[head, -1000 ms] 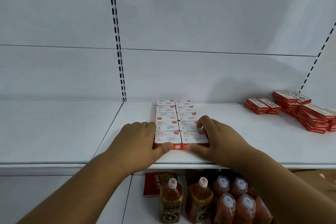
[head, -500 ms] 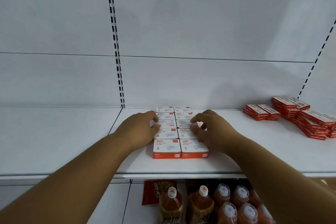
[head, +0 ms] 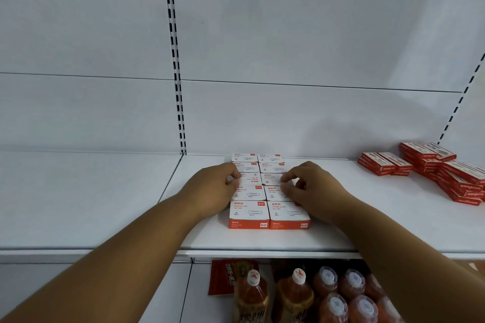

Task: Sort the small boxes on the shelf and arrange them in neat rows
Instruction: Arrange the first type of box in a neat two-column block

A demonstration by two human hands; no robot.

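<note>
Ten small white cardboard boxes with orange-red front bands, printed "PAPER CLIPS" (head: 265,189), lie flat in the head view: two columns side by side, five rows deep, running from near the front edge to the back panel of the white metal shelf (head: 105,204). Neighbouring boxes touch or nearly touch; the front pair sits square and flush. One box in the third row, left column, shows its print turned the opposite way from the others.

Hands: left hand (head: 212,189) rests against the left flank of the block at the third and fourth rows, fingers curled in onto the box edges. Right hand (head: 312,189) sits at the right flank over the same rows, thumb and fingertips bent and pinching at a box edge. Both appear to be squaring the middle rows rather than lifting anything.

Red flat cardboard boxes with white label panels (head: 435,168): a loose group well apart at the far right, some stacked, some askew, partly cut off by the frame edge. Roughly a dozen or more; exact count cannot be told.

Lower shelf: about eight plastic bottles of orange-red drink with white caps (head: 296,294), plus one red printed packet (head: 223,278).

Progress, as judged: the white block is close to finished, needing only final alignment and perhaps the reversed box turned. The red group looks unsorted, so a good share of the task remains.
</note>
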